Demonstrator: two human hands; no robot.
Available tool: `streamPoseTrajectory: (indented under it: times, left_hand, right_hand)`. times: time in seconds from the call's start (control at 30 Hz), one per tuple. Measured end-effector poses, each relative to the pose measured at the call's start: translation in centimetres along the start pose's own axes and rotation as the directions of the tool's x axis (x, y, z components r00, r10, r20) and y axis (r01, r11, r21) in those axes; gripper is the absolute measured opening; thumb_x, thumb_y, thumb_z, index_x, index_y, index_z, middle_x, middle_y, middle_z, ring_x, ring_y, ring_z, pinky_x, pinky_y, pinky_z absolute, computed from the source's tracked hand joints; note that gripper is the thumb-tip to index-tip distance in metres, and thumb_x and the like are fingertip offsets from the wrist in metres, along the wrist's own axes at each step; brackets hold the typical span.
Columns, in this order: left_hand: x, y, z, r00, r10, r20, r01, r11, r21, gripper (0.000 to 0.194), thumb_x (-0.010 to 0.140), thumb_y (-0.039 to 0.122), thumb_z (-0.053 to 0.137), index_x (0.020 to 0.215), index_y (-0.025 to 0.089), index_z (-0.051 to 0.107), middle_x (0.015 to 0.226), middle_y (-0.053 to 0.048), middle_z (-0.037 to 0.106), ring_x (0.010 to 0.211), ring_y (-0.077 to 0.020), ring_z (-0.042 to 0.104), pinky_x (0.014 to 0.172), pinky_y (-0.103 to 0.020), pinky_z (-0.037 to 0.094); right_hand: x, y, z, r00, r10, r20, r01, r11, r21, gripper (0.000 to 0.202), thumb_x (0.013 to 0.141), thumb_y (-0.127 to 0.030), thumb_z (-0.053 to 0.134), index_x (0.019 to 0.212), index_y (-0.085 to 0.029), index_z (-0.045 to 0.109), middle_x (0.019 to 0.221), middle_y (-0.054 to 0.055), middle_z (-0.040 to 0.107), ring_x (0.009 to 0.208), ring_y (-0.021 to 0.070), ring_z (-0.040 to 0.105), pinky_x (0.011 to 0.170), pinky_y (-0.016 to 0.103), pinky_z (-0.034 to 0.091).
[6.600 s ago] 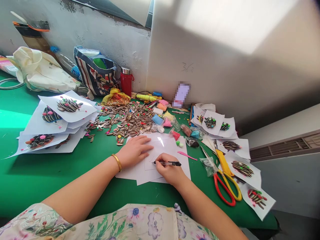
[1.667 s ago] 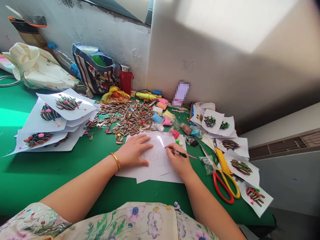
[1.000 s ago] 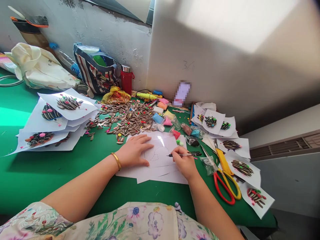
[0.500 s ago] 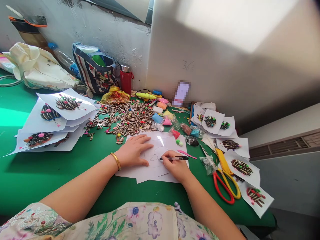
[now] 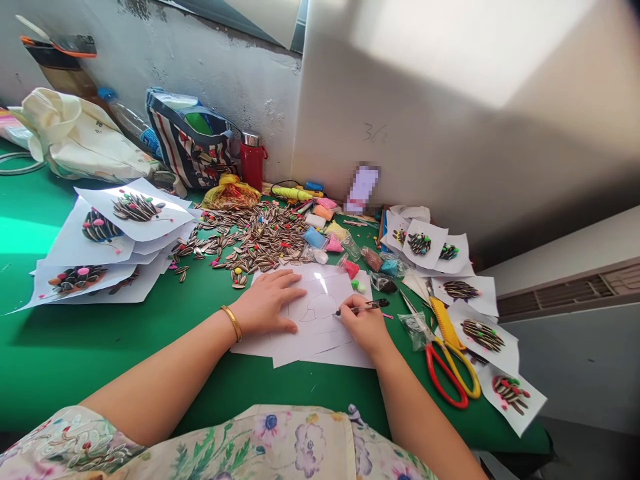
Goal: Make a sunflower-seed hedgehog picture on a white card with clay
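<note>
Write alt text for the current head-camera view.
A person's right hand holds a black pen at a line drawing on white paper, while the left hand lies spread on the paper. Around them on a green table are a heap of striped seeds, red-and-yellow scissors, and papers decorated with seeds.

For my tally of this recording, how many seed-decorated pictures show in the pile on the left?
4 show: a top picture, a second picture partly under it, a third picture lower in view, and a fourth picture, partly covered, to its right. More may be hidden.
</note>
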State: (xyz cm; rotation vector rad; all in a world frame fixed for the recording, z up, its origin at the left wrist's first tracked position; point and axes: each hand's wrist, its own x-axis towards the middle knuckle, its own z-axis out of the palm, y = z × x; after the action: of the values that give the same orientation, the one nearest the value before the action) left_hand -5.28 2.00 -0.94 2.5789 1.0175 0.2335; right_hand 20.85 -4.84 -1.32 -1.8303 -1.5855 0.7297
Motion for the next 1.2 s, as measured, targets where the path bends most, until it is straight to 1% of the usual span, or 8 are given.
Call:
streamPoseTrajectory:
  times: [0.17, 0.37, 0.53, 0.6, 0.73, 0.93, 1.03, 1.2]
  left_hand:
    - [0.0, 0.1, -0.1, 1.000, -0.002, 0.011, 0.002, 1.000, 0.017, 0.079, 0.066, 0.063, 0.078, 0.136, 0.033, 0.057, 0.155, -0.006, 0.041, 0.144, -0.0358, 0.031, 0.116, -0.053, 0.026]
    - [-0.1, -0.1, 0.1, 1.000, 0.002, 0.001, -0.002, 1.000, 0.005, 0.080, 0.066, 0.063, 0.077, 0.137, 0.033, 0.056, 0.155, -0.006, 0.040, 0.144, -0.0358, 0.030, 0.117, -0.052, 0.024]
    - [0.0, -0.1, 0.1, 1.000, -0.001, 0.011, 0.001, 1.000, 0.002, 0.078, 0.067, 0.062, 0.077, 0.137, 0.034, 0.056, 0.156, -0.006, 0.039, 0.144, -0.0361, 0.030, 0.117, -0.053, 0.024]
    - [0.0, -0.1, 0.0, 1.000, 0.000, 0.010, 0.000, 1.000, 0.004, 0.077, 0.068, 0.061, 0.077, 0.137, 0.034, 0.055, 0.156, -0.006, 0.039, 0.144, -0.0358, 0.030, 0.117, -0.053, 0.025]
    - [0.0, -0.1, 0.0, 1.000, 0.000, 0.000, 0.000, 1.000, 0.011, 0.072, 0.071, 0.056, 0.076, 0.137, 0.034, 0.055, 0.156, -0.005, 0.039, 0.144, -0.0346, 0.030, 0.116, -0.052, 0.025]
    - [0.0, 0.1, -0.3, 1.000, -0.003, 0.009, 0.003, 1.000, 0.011, 0.066, 0.075, 0.051, 0.076, 0.136, 0.033, 0.057, 0.155, -0.005, 0.041, 0.144, -0.0329, 0.031, 0.117, -0.051, 0.026]
    - [0.0, 0.2, -0.4, 1.000, -0.010, 0.018, 0.009, 1.000, 0.020, 0.067, 0.074, 0.051, 0.076, 0.136, 0.032, 0.057, 0.155, -0.005, 0.041, 0.144, -0.0326, 0.031, 0.117, -0.052, 0.026]
    - [0.0, 0.1, -0.3, 1.000, 0.000, 0.008, 0.000, 1.000, 0.022, 0.067, 0.074, 0.051, 0.077, 0.135, 0.032, 0.058, 0.155, -0.005, 0.041, 0.144, -0.0328, 0.032, 0.117, -0.051, 0.027]
  right_hand:
    - [0.3, 0.2, -0.3, 1.000, 0.013, -0.029, -0.013, 1.000, 0.003, 0.016, 0.077, -0.031, 0.051, 0.063, -0.024, 0.058, 0.063, -0.001, 0.061, 0.065, 0.0195, 0.055, 0.059, 0.030, 0.041]
    - [0.2, -0.1, -0.6, 0.998, 0.022, -0.060, -0.019, 0.999, 0.043, 0.016, 0.077, -0.032, 0.051, 0.065, -0.024, 0.058, 0.063, -0.001, 0.060, 0.061, 0.0193, 0.055, 0.057, 0.030, 0.041]
    - [-0.1, -0.7, -1.0, 0.993, 0.043, -0.109, -0.030, 0.993, 0.115, 0.017, 0.082, -0.036, 0.052, 0.074, -0.024, 0.062, 0.065, -0.001, 0.062, 0.062, 0.0191, 0.056, 0.059, 0.029, 0.043]
    - [-0.3, -0.8, -1.0, 0.996, 0.019, -0.089, -0.006, 0.990, 0.139, 0.019, 0.084, -0.038, 0.052, 0.077, -0.024, 0.062, 0.068, 0.000, 0.062, 0.064, 0.0188, 0.057, 0.060, 0.029, 0.044]
    - [-0.8, -0.9, -0.6, 0.998, -0.054, -0.013, 0.055, 0.978, 0.201, 0.020, 0.086, -0.041, 0.055, 0.087, -0.023, 0.063, 0.078, 0.001, 0.064, 0.069, 0.0186, 0.059, 0.063, 0.029, 0.047]
    - [-1.8, -1.3, 0.4, 0.994, -0.075, 0.079, 0.051, 0.959, 0.280, 0.021, 0.083, -0.037, 0.059, 0.096, -0.023, 0.067, 0.092, 0.003, 0.070, 0.079, 0.0195, 0.064, 0.070, 0.030, 0.052]
    - [-2.1, -2.0, 1.3, 0.989, -0.096, 0.114, 0.060, 0.956, 0.288, 0.019, 0.084, -0.034, 0.057, 0.094, -0.023, 0.068, 0.087, 0.002, 0.071, 0.078, 0.0194, 0.065, 0.070, 0.030, 0.052]
    - [-1.9, -2.9, 2.6, 0.978, -0.162, 0.132, 0.131, 0.968, 0.213, 0.017, 0.084, -0.029, 0.056, 0.089, -0.023, 0.070, 0.084, 0.001, 0.072, 0.078, 0.0187, 0.065, 0.072, 0.030, 0.050]
